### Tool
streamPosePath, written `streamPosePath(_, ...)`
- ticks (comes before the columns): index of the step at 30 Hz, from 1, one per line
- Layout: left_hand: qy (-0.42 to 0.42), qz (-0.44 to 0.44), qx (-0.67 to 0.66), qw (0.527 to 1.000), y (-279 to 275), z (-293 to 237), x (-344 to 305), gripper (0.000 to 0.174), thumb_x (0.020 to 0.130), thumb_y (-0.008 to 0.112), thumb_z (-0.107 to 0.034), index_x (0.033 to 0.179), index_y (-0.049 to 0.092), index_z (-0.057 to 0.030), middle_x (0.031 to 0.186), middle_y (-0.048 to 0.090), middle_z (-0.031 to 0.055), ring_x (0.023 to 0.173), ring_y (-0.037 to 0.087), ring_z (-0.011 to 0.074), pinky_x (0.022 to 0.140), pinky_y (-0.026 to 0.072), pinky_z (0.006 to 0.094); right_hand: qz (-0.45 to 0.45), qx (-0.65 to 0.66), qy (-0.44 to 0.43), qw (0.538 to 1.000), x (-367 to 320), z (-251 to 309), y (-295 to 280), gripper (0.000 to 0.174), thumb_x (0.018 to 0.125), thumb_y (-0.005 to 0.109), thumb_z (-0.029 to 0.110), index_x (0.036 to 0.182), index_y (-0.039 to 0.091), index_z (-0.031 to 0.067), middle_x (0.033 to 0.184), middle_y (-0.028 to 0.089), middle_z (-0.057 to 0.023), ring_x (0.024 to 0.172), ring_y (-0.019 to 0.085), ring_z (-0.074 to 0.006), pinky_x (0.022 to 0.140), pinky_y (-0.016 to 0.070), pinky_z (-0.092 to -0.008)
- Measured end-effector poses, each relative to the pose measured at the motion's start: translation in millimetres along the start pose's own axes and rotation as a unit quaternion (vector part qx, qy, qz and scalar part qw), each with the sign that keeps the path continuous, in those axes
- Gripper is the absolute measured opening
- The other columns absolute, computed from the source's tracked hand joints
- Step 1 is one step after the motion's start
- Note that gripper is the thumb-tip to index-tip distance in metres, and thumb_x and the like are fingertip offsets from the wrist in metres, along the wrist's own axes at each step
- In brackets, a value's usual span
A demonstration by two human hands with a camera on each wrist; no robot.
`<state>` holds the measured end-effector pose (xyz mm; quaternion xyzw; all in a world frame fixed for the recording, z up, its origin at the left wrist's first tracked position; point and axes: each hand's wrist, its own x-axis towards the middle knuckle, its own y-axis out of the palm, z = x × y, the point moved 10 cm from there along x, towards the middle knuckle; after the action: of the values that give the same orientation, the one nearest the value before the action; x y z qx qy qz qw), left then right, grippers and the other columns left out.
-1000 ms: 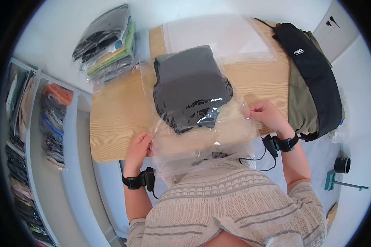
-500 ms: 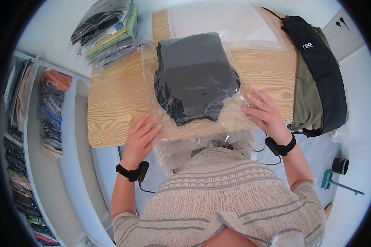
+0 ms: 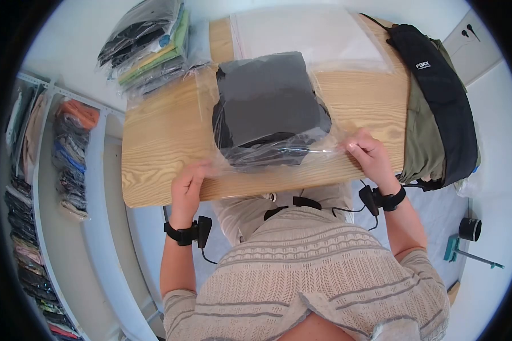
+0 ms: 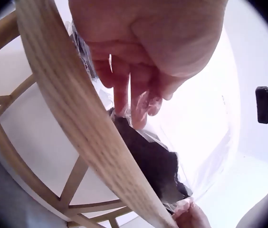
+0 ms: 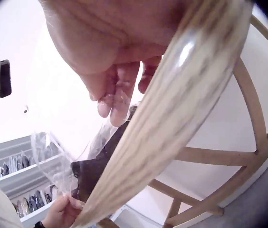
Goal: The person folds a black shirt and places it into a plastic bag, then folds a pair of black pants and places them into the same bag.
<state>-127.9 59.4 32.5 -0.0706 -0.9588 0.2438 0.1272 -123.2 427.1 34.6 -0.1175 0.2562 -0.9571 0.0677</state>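
On the wooden table point(image 3: 159, 170) lies a folded dark grey garment point(image 3: 267, 102) inside a clear plastic bag point(image 3: 318, 149). The bag's near end is folded back over the garment's lower part, with shiny creases running across it. At the near left corner my left hand point(image 3: 189, 184) pinches the plastic. My right hand point(image 3: 371, 158) grips the other near corner between thumb and fingers. In the right wrist view, thin film point(image 5: 106, 100) shows at the right fingertips. The left wrist view has plastic point(image 4: 146, 102) between the left thumb and fingers.
A stack of bagged clothes point(image 3: 148, 51) stands at the back left. Flat clear bags point(image 3: 307, 40) lie at the back. To the right are a black FOXX bag point(image 3: 438, 96) and olive fabric point(image 3: 424, 136). Shelves point(image 3: 74, 227) of bagged clothes line the left wall.
The bag's near end, which hung past the table edge, is now folded up over the garment. Both hands lay spread on the plastic half a second ago and now pinch its corners.
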Motion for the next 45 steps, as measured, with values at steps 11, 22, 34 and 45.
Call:
streamPosePath(11,-0.147,-0.118,-0.078,0.979,5.2,36.1,9.0,0.029,0.094,0.051,-0.015,0.070,0.055,0.0003,0.066,0.054,0.0015,0.063,0.050,0.0096,0.062,0.0412,0.0250,-0.157,0.079,0.127,0.976,-6.0,-22.5,2.0,0.018,0.079,0.059,0.009,0.066,0.063,-0.0024,0.063,0.051,-0.0069,0.063,0.049,-0.0144,0.059,0.0379,-0.0288)
streamPosePath(22,-0.151,-0.152,-0.066,0.974,3.3,30.0,7.6,0.027,0.088,0.054,-0.010,0.064,0.053,0.0004,0.061,0.056,0.0046,0.058,0.053,0.0107,0.057,0.0415,0.0257,-0.125,0.142,0.073,0.979,-5.9,-13.0,3.7,0.011,0.081,0.068,0.011,0.080,0.069,0.0004,0.078,0.064,-0.0066,0.070,0.053,-0.0151,0.067,0.0430,-0.0294)
streamPosePath(34,-0.004,-0.089,-0.089,0.992,-5.7,13.4,-21.6,0.024,0.095,0.053,-0.015,0.082,0.063,0.0022,0.080,0.067,0.0069,0.076,0.061,0.0170,0.073,0.0479,0.0294,-0.123,0.213,0.057,0.968,-18.8,-9.0,8.3,0.024,0.095,0.055,0.016,0.081,0.065,-0.0013,0.078,0.068,-0.0089,0.077,0.065,-0.0165,0.074,0.0485,-0.0297)
streamPosePath(45,-0.151,-0.139,-0.019,0.979,5.0,29.8,2.5,0.036,0.099,0.048,-0.021,0.071,0.056,0.0008,0.056,0.054,0.0041,0.050,0.051,0.0113,0.051,0.0408,0.0280,-0.287,0.148,0.162,0.932,-7.5,-12.2,10.5,0.034,0.098,0.054,0.022,0.071,0.056,0.0009,0.053,0.047,0.0018,0.047,0.047,-0.0059,0.045,0.0378,-0.0226)
